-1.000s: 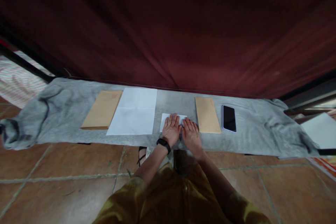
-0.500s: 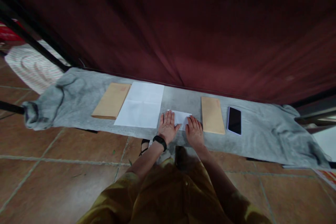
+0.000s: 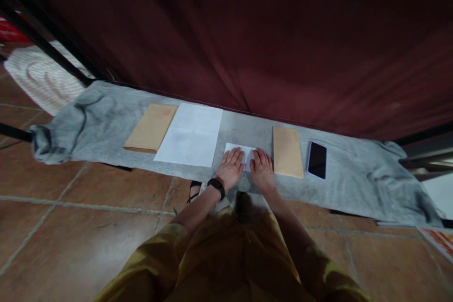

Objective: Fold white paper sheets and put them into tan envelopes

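A small folded sheet of white paper (image 3: 248, 155) lies on the grey cloth near its front edge. My left hand (image 3: 229, 168) rests flat on its left part, fingers stretched forward, a dark band on the wrist. On the paper's right end lies my right hand (image 3: 261, 170), also flat with fingers out; neither hand grips anything. Parts of the paper are hidden beneath both hands. Left of my hands is a larger stack or sheet of white paper (image 3: 193, 134) with faint creases. Just right of my right hand lies a brown envelope (image 3: 287, 152).
The grey cloth (image 3: 357, 170) covers a long narrow surface. Several brown envelopes (image 3: 152, 126) are stacked at left, against the white paper. A phone (image 3: 317, 160) lies at right. Behind hangs a dark red curtain (image 3: 226, 37); black bars (image 3: 46, 42) stand at left. Tiled floor (image 3: 99, 236) shows in front.
My left hand has slid a little to the right across the folded paper, closer to my right hand, uncovering its left corner. The right hand stays nearly in place. The view has shifted slightly.
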Available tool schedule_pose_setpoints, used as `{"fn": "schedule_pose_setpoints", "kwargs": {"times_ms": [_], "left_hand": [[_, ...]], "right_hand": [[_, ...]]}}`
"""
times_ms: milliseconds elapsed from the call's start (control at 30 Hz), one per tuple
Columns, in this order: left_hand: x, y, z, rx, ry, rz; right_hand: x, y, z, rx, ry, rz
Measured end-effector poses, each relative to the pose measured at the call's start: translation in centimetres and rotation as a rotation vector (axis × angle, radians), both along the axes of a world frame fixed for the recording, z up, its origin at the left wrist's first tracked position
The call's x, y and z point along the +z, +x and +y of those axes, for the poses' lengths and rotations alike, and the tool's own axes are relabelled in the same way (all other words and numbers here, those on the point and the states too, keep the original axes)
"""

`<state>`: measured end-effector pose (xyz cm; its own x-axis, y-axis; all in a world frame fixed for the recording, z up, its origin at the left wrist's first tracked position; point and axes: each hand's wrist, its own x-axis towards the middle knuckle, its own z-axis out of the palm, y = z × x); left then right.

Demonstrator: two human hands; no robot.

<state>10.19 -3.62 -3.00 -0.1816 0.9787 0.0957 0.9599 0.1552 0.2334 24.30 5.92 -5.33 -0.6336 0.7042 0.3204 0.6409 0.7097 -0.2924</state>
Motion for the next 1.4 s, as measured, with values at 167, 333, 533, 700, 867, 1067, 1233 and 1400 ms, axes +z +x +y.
{"fn": "schedule_pose_setpoints", "kwargs": {"times_ms": [167, 333, 533, 700, 867, 1067, 1233, 1400], "left_hand": [[0.0, -0.1, -0.1, -0.014, 0.0, 0.01], [0.0, -0.1, 0.0, -0.008, -0.008, 0.016], [-0.1, 0.1, -0.4, 0.038, 0.007, 0.033], [-0.2, 0.1, -1.7, 0.106, 0.016, 0.051], [0.1, 0.5, -3.6, 0.118, 0.051, 0.065], [0.5, 1.9, -5.2, -0.019, 0.049, 0.096], [0.1, 1.5, -6.2, 0.022, 0.05, 0.108], [-0.1, 0.7, -7.3, 0.056, 0.066, 0.124]], "right_hand": [[0.4, 0.0, -0.5, -0.008, 0.014, -0.032], [0.8, -0.1, -0.7, -0.014, 0.017, -0.057], [0.7, -0.2, -0.7, -0.022, 0.004, -0.053], [0.7, -0.3, -0.7, -0.028, 0.004, -0.046], [1.0, -0.3, -0.6, -0.032, -0.034, -0.093], [0.9, -0.2, -0.5, -0.028, -0.052, -0.076], [0.6, 0.4, 0.1, 0.032, -0.069, -0.047], [0.5, 0.8, 0.4, 0.048, -0.094, -0.049]]}}
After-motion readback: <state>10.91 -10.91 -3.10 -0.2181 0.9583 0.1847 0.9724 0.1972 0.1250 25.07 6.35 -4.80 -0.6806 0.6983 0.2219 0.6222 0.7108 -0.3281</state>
